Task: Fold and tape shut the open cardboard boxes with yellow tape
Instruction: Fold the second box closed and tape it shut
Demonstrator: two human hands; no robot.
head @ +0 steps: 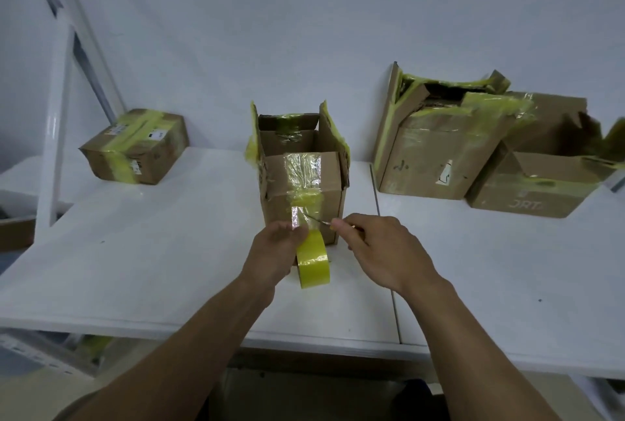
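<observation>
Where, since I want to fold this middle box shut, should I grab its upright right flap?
Pinch the right flap near its free top edge, coming from above on the outer, right side. It stands upright, hinged low on the middle box, so the top likely gives most leverage inward.

Matt cardbd box (pixel 333 180), glossy yellow tape roll (pixel 313 266), grey metal blade (pixel 316 218), smooth wht table (pixel 152 244).

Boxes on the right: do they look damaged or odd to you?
Yes. The tall right box has a torn, ragged top with crumpled old yellow tape hanging off its flaps. The far-right box sits askew beside it, its flaps bent and ripped. The left box, by contrast, is taped shut.
</observation>
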